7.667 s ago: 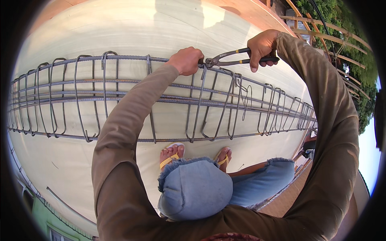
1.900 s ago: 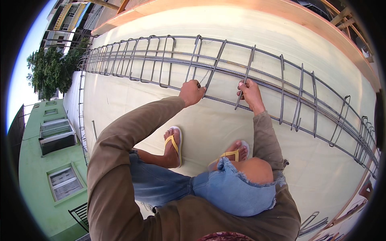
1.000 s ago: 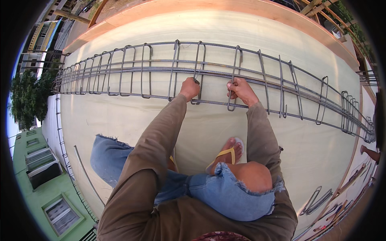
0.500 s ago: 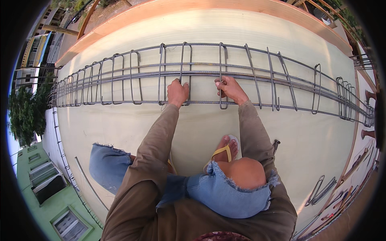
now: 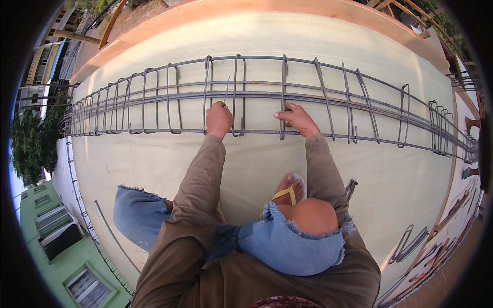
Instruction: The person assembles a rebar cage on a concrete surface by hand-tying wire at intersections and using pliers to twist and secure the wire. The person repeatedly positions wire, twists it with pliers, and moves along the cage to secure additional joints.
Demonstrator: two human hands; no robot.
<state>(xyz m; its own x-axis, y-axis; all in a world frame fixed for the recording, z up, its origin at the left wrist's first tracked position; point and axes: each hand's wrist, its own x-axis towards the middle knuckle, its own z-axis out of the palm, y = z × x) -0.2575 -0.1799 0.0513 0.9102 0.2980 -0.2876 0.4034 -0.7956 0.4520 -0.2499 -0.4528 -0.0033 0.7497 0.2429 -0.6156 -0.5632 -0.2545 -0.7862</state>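
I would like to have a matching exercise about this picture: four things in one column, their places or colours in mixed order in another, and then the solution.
Column 1
1. right hand
2. sandal
3. jeans
4. building

Column 2
A. green, at the lower left of the picture
B. blue, with frayed edges
C. at a steel stirrup
D. with a yellow strap, on a foot

Right pairs: 1-C, 2-D, 3-B, 4-A.

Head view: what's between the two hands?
The head view shows one steel stirrup, crossing the lower long bar, between the left hand and the right hand.
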